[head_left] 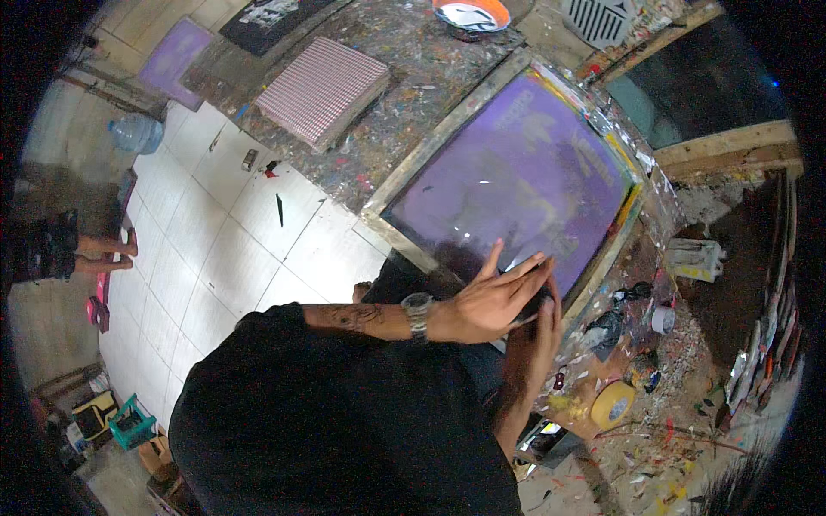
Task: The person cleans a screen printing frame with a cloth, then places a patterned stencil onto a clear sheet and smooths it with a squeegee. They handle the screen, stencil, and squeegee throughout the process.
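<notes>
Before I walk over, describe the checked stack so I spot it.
Find the paint-spattered table, then the framed purple screen on it. Left of that lies the rectangular stack. Its red-and-white checked top sets it apart from the black panel beyond.

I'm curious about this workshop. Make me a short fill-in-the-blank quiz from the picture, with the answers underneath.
1. The silvery wristwatch is on the person's ____ wrist.
2. The left hand and right hand are close together at the lower edge of a rectangular framed screen coloured mostly ____.
3. The thick round tape roll to the right of the hands is ____.
4. The round bowl with a whitish inside has a bright ____ rim.

Missing words: left; purple; yellow; orange.
</notes>
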A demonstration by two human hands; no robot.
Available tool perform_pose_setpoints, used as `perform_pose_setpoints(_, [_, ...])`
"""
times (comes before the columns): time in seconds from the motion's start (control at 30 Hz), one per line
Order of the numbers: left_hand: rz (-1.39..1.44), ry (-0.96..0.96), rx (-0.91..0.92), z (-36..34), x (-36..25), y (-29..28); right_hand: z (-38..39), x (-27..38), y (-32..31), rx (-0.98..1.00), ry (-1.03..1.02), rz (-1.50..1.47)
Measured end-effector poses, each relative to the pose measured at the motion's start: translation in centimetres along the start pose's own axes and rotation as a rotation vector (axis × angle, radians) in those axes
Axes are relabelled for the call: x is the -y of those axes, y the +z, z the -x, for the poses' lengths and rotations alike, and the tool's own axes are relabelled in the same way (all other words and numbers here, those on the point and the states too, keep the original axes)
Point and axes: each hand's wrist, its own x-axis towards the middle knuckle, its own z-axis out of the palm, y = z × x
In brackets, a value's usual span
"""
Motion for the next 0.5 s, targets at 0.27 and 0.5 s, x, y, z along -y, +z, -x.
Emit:
perform_pose_setpoints(0.27, [-0.230, -0.415, -0.475, 4.9, 8.5, -10.1, -8.5, 1.4, 8.3, 0.126, -0.326, 0.804])
perform_pose_setpoints(0.5, [-0.593, -0.391, -0.576, 5.6, 11.4, -7.5, -9.4, -5.2, 9.0, 0.441, -0.689, 1.462])
